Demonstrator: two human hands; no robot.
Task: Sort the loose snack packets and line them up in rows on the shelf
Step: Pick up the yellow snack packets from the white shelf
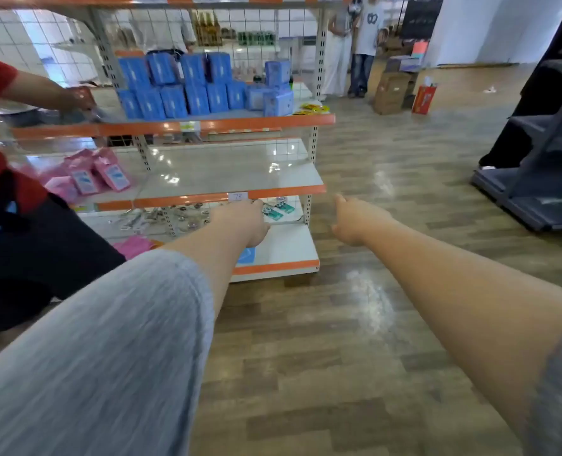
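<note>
Left hand (245, 222) reaches toward lower shelf (283, 248), grip loosely curled near green packets (278, 209), apparently holding nothing. Right hand (355, 222) stretched over wooden floor (355, 324) beside shelf end, fingers relaxed and apart, empty. Blue packets (187, 83) stacked in rows on upper shelf; pink packets (95, 172) loose at middle shelf's left. Another person's hand (79, 98) at upper shelf's left.

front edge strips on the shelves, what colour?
Orange, on each shelf's front edge strip; clearest in the head view.
</note>
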